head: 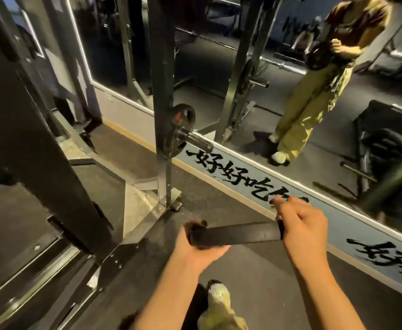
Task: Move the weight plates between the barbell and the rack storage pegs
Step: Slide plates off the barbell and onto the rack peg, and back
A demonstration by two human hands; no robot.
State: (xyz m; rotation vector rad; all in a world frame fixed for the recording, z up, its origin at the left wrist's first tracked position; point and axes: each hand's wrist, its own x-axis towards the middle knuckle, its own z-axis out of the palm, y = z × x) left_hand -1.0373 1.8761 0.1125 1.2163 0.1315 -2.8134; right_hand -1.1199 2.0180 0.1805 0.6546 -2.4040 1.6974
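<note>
I hold a black weight plate point(235, 234) edge-on in front of me, low in the view. My left hand point(195, 244) grips its left rim from below, and my right hand point(301, 225) grips its right rim. Ahead, a chrome storage peg point(198, 141) juts from the rack upright point(160, 91). Two small black plates point(179, 129) hang on that peg against the upright, the upper one with a red mark. The plate I carry is well short of the peg, below and to its right.
A wall mirror point(290, 91) with black painted characters along its base runs diagonally on the right and reflects a person carrying a plate. Dark rack posts point(40, 139) and base rails fill the left. My shoe point(219, 298) stands on the rubber floor.
</note>
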